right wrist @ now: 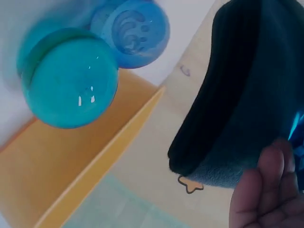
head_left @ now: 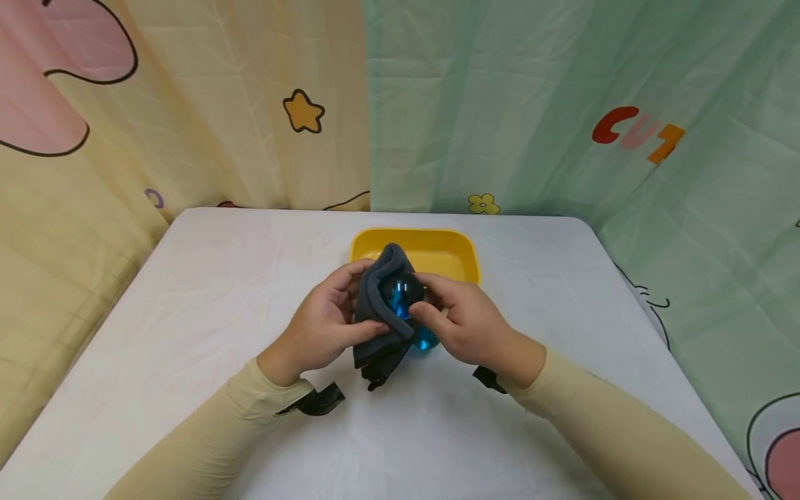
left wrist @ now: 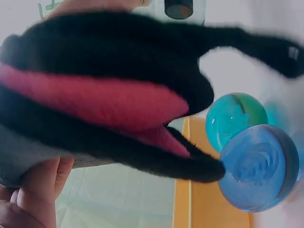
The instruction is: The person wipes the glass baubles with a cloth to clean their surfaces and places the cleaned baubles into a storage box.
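A dark grey fabric pouch [head_left: 375,323] with black edges hangs over the table. My left hand [head_left: 319,326] grips it, thumb in front and fingers behind. Pink lining [left wrist: 109,99] shows in its open mouth in the left wrist view. At the pouch's right side, my right hand [head_left: 465,319] pinches a glossy dark blue ball [head_left: 402,293] between thumb and fingers. Beneath the hands, a teal round piece [right wrist: 71,80] and a clear blue one [left wrist: 259,166] with a swirled face stand close together. Fabric hides most of the held ball in the right wrist view.
Behind the hands, a yellow tray [head_left: 450,253] lies on the white-covered table [head_left: 206,278]. Yellow and green printed curtains [head_left: 475,104] hang round the far side and both sides. A black strap [head_left: 320,401] is at the left wrist.
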{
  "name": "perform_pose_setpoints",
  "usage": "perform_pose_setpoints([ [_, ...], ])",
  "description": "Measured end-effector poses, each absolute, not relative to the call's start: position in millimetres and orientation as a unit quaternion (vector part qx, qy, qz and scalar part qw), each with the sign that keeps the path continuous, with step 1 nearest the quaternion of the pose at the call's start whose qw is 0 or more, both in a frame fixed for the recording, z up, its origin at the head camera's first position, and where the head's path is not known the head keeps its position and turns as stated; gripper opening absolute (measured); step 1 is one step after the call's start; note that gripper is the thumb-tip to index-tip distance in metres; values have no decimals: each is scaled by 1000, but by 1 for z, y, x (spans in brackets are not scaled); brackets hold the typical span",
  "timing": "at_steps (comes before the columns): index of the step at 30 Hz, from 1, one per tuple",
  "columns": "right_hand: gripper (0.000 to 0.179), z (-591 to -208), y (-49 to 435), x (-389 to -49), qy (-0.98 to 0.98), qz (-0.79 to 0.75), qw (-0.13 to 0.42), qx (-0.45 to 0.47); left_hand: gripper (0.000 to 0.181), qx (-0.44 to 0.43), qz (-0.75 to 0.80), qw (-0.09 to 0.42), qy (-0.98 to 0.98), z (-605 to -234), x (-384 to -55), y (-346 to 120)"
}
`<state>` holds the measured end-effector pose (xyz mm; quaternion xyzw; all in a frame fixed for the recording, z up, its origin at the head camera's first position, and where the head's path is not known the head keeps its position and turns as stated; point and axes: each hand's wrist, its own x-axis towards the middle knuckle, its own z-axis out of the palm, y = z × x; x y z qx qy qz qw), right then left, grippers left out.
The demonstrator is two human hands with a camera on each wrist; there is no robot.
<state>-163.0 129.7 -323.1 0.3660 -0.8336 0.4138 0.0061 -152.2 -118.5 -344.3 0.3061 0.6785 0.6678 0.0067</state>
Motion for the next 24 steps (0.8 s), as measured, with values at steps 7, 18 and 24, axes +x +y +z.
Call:
perform_pose_setpoints([
  [7, 76, -319, 134, -166, -842, 288, 94, 446, 72, 317, 685, -3, 655, -344, -156, -119],
  [18, 76, -321, 139, -170, -832, 232, 185, 469, 73, 311, 672, 13, 672, -341, -154, -119],
  [24, 46, -325, 133, -163, -825, 439, -37, 355, 74, 301, 649, 12, 698, -341, -152, -118],
])
